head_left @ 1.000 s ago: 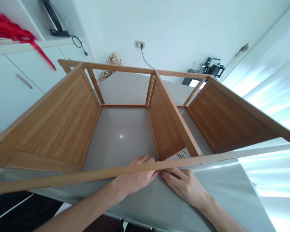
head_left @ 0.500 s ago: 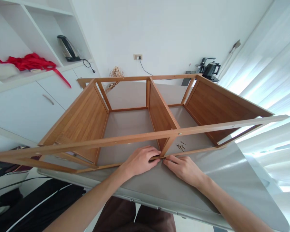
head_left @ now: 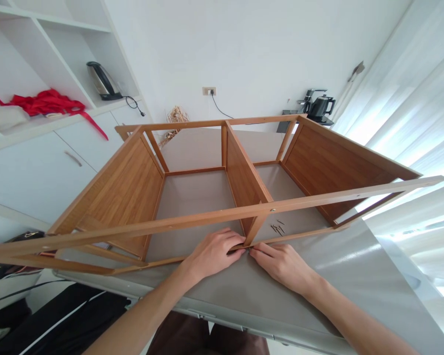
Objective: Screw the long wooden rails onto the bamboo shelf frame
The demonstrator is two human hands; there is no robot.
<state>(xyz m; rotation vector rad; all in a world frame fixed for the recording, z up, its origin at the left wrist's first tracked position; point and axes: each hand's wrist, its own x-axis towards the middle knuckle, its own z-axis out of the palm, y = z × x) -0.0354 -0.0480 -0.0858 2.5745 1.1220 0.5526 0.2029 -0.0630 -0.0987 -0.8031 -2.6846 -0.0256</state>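
Note:
A wooden shelf unit (head_left: 240,162) lies on its side on a grey table, its shelf panels standing upright. My left hand (head_left: 216,251) is closed around the lower front rail (head_left: 165,263), where the middle shelf panel (head_left: 247,172) meets it. Just to the right, my right hand (head_left: 283,264) has its fingertips pinched together against the same joint. Whatever is between those fingertips is too small and hidden to make out. Several metal screws (head_left: 278,229) lie loose on the table inside the right bay, behind my right hand.
The long upper rail (head_left: 192,220) crosses above both hands. The grey table (head_left: 244,288) reaches past the frame on the right. White shelving (head_left: 33,162) with a kettle (head_left: 103,81) and red cloth (head_left: 50,103) stands left. Curtains (head_left: 403,108) hang at right; a dark kettle (head_left: 321,107) is behind.
My view has shifted slightly. Both hands stay at the same joint, in nearly the same pose; the frame and screws have not visibly moved on the table.

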